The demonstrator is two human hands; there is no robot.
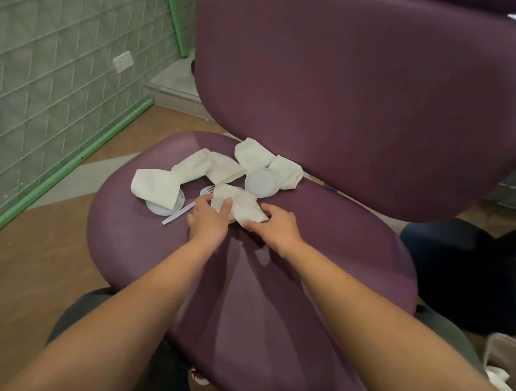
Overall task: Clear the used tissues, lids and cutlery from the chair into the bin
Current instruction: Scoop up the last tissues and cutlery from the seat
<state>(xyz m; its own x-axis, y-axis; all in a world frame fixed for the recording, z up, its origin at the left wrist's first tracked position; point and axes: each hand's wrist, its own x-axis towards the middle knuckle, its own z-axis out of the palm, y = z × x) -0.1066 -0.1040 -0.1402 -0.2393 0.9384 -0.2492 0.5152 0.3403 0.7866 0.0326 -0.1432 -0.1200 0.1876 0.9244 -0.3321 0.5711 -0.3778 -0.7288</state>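
We have both hands on the nearest tissue [239, 204], which lies crumpled in the middle of the purple chair seat [161, 249]. Our left hand [209, 216] rests on its left side with the fingers loosely spread, thumb and forefinger pressing into the paper. Our right hand [274, 222] comes in from the other side, fingers curled around the tissue's right edge, gathering it rather than lifting it yet.

By our judgement the clearing has barely begun. Just beyond our left hand a plastic fork [189, 205] lies with its tines beside the tissue we hold. Further to the left of that hand a second tissue [156, 188] is draped over a small white lid [161, 208]. Beyond both hands a long twisted tissue [210, 166] stretches across the seat, and beyond our right hand another lid [261, 182] sits on top of one more tissue [268, 162] near the backrest [364, 96].

No bin is plainly in view, so nothing can be counted as thrown away. All of the tissues, both lids and the fork are left to clear.
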